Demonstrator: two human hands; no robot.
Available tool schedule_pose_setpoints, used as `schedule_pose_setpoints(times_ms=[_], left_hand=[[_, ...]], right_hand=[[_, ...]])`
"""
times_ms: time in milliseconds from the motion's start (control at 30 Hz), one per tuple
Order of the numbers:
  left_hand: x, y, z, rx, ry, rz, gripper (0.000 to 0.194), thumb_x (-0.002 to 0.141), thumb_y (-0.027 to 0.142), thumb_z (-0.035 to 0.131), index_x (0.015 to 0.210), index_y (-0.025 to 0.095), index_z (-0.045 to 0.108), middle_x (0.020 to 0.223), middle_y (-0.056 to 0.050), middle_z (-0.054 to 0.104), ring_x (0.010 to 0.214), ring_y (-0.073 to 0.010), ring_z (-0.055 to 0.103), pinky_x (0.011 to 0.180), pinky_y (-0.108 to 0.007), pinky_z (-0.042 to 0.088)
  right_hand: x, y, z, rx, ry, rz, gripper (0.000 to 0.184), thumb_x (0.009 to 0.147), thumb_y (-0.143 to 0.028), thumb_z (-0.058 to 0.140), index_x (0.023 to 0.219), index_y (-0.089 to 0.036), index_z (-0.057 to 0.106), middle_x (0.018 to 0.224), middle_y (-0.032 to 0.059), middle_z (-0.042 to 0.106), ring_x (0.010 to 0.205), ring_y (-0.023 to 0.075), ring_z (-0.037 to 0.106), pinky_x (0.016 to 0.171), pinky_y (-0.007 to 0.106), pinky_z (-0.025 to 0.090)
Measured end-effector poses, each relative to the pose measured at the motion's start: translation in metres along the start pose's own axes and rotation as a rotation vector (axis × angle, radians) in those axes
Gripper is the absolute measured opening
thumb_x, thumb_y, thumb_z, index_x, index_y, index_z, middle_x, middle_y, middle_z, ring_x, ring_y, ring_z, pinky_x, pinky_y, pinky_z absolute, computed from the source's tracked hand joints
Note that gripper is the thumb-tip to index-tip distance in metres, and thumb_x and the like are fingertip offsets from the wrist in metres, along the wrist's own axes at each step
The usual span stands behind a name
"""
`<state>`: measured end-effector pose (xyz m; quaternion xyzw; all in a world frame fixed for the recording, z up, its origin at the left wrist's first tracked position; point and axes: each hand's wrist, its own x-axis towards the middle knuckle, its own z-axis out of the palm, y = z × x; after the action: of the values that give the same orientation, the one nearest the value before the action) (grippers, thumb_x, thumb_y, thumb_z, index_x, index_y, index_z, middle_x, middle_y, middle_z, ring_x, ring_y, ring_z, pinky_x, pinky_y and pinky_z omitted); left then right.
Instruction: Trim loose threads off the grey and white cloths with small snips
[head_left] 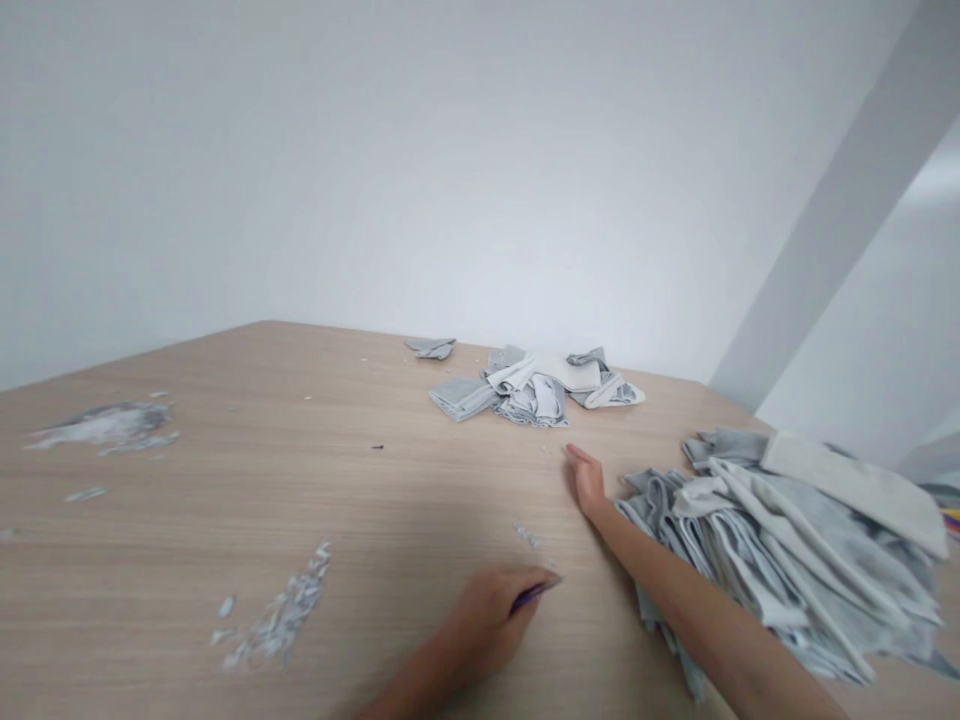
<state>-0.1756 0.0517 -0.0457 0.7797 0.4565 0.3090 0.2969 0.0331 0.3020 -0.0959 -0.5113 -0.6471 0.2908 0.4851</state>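
Note:
My left hand [491, 615] is low in the middle of the view, closed around a small purple-handled tool [534, 593]. A thin pointed metal tip shows at the tool's front end; the rest is hidden in my fingers, so its exact kind is unclear. My right hand [587, 480] rests edge-on at the table, fingers stretched forward and holding nothing I can see. It lies just left of a large heap of folded grey and off-white fabric pieces [750, 560], and my forearm crosses in front of that heap. Small pale scraps [526, 535] lie between both hands.
Another pile of grey and white fabric [536, 390] lies near the wall, with one separate grey piece [431, 348] to its left. Shredded scraps [277, 615] and a fluffy scrap heap [112, 425] are on the left of the wooden table [337, 500]. A small dark object [377, 447] lies mid-table.

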Motion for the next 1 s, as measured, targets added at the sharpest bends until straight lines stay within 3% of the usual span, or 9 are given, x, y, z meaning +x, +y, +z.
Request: schedule_pose_setpoints(times_ms=[100, 267, 433, 533, 667, 867, 933, 1000], left_hand=[[-0.001, -0.001, 0.001, -0.008, 0.005, 0.003, 0.034, 0.094, 0.024, 0.05, 0.122, 0.033, 0.066, 0.121, 0.005, 0.071, 0.111, -0.0187, 0.064, 0.101, -0.033, 0.046], [0.002, -0.007, 0.005, -0.034, -0.032, -0.001, 0.035, 0.093, 0.023, 0.051, 0.124, 0.032, 0.066, 0.121, 0.004, 0.071, 0.109, -0.0207, 0.065, 0.1, -0.034, 0.045], [0.004, -0.01, 0.005, -0.06, -0.063, -0.02, 0.036, 0.093, 0.022, 0.05, 0.124, 0.033, 0.066, 0.12, 0.003, 0.072, 0.107, -0.0212, 0.065, 0.097, -0.034, 0.045], [0.004, -0.006, 0.002, -0.086, -0.065, -0.018, 0.036, 0.093, 0.022, 0.051, 0.124, 0.031, 0.066, 0.12, 0.001, 0.072, 0.108, -0.0207, 0.065, 0.097, -0.032, 0.044], [0.003, 0.0, -0.001, -0.077, -0.067, -0.008, 0.036, 0.093, 0.022, 0.051, 0.124, 0.031, 0.066, 0.122, 0.0, 0.071, 0.11, -0.0226, 0.064, 0.098, -0.035, 0.043], [0.003, -0.002, 0.004, -0.106, -0.021, 0.027, 0.036, 0.092, 0.02, 0.052, 0.123, 0.028, 0.069, 0.118, -0.002, 0.073, 0.107, -0.0258, 0.067, 0.096, -0.039, 0.045], [0.003, -0.003, 0.005, -0.104, -0.007, 0.034, 0.036, 0.092, 0.02, 0.053, 0.123, 0.027, 0.068, 0.118, -0.001, 0.073, 0.108, -0.0257, 0.067, 0.097, -0.039, 0.045], [0.003, -0.003, 0.005, -0.095, -0.016, 0.04, 0.036, 0.092, 0.02, 0.052, 0.124, 0.027, 0.068, 0.12, -0.001, 0.072, 0.109, -0.0248, 0.067, 0.098, -0.039, 0.046]], right_hand=[[0.018, 0.001, 0.005, -0.114, -0.025, 0.004, 0.055, 0.085, -0.03, 0.041, 0.132, -0.01, 0.062, 0.14, 0.0122, 0.057, 0.139, 0.0255, 0.044, 0.119, 0.046, 0.025], [0.044, -0.002, 0.025, -0.251, -0.263, -0.065, 0.05, 0.083, -0.024, 0.045, 0.129, -0.018, 0.065, 0.141, 0.0045, 0.057, 0.138, 0.0206, 0.045, 0.12, 0.04, 0.025], [0.042, -0.007, 0.03, -0.286, -0.411, -0.148, 0.049, 0.084, -0.021, 0.041, 0.126, -0.019, 0.067, 0.142, 0.0023, 0.055, 0.139, 0.0174, 0.044, 0.121, 0.039, 0.023], [0.023, -0.011, 0.024, -0.27, -0.438, -0.17, 0.048, 0.084, -0.022, 0.041, 0.124, -0.018, 0.068, 0.139, 0.0036, 0.057, 0.137, 0.0176, 0.047, 0.12, 0.038, 0.026], [-0.028, -0.021, 0.013, -0.221, -0.456, -0.172, 0.047, 0.086, -0.026, 0.042, 0.124, -0.017, 0.068, 0.139, 0.0062, 0.057, 0.136, 0.0192, 0.048, 0.119, 0.041, 0.027], [-0.109, -0.047, 0.004, 0.262, -0.485, 0.007, 0.042, 0.084, -0.034, 0.054, 0.119, -0.02, 0.071, 0.132, 0.0078, 0.064, 0.132, 0.0251, 0.053, 0.12, 0.048, 0.025], [-0.117, -0.049, 0.002, 0.513, -0.393, 0.085, 0.043, 0.081, -0.033, 0.057, 0.118, -0.019, 0.072, 0.132, 0.0091, 0.063, 0.132, 0.0259, 0.053, 0.12, 0.048, 0.026], [-0.116, -0.048, 0.001, 0.725, -0.209, 0.164, 0.044, 0.079, -0.035, 0.057, 0.118, -0.018, 0.072, 0.135, 0.0099, 0.062, 0.133, 0.0252, 0.052, 0.12, 0.046, 0.028]])
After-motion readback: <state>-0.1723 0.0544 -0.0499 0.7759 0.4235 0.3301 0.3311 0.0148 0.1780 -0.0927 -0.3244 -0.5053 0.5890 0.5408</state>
